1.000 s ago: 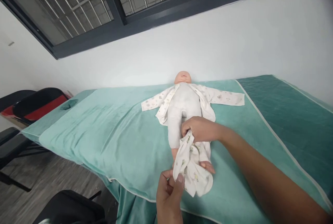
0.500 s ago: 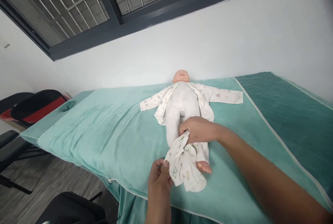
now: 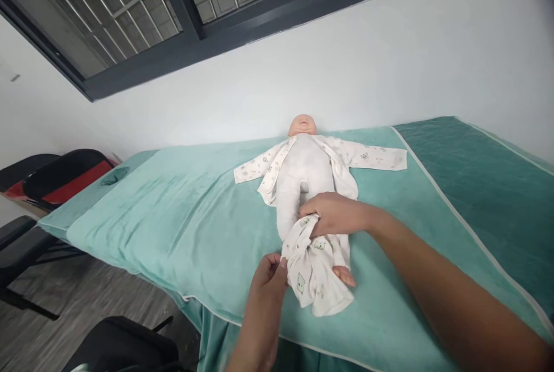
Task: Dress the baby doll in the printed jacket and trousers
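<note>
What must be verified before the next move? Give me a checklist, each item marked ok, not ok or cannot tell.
1. Doll lying face up on the green cover: ok.
2. Left hand gripping the patterned garment: ok, thumb and fingers pinch its edge.
3. Right hand gripping that garment too: ok, it holds the upper part by the doll's legs.
4. Garment smooth and untwisted: not ok, it is bunched over the lower legs.
5. Both feet in view: not ok, one bare foot shows; the other is hidden.
6. Jacket closed in front: not ok, it lies open.
</note>
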{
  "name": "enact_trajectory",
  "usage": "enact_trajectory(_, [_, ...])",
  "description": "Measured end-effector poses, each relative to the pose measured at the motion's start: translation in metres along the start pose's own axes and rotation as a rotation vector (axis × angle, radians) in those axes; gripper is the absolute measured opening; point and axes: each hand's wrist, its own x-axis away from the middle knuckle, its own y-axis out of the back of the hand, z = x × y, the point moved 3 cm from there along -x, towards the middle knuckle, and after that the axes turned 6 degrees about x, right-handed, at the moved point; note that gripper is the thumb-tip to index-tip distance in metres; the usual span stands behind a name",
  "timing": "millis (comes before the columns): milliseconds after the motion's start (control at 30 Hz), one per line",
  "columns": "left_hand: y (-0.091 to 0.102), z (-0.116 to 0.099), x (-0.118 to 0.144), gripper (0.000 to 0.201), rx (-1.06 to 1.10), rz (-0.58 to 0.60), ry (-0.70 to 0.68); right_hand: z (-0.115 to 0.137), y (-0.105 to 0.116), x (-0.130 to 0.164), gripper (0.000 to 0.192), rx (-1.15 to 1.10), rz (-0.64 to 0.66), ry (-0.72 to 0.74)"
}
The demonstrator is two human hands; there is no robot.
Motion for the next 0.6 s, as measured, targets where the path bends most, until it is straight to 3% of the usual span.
enact_trajectory(167, [0.008,-0.012,-0.025,0.033,-0.215,0.041,-0.205,0.001,0.003,0.002,0.025,-0.067,0.005,-0.018])
enact_trajectory(300, [0.013,-0.023,-0.056,0.026,-0.368,0.000,-0.354,0.003,0.005,0.003,0.030,-0.109,0.021,-0.014])
enact_trajectory(600, [-0.001,-0.047,-0.121,0.017,-0.641,0.062,-0.589,0.005,0.006,0.002,0.036,-0.156,0.027,-0.035])
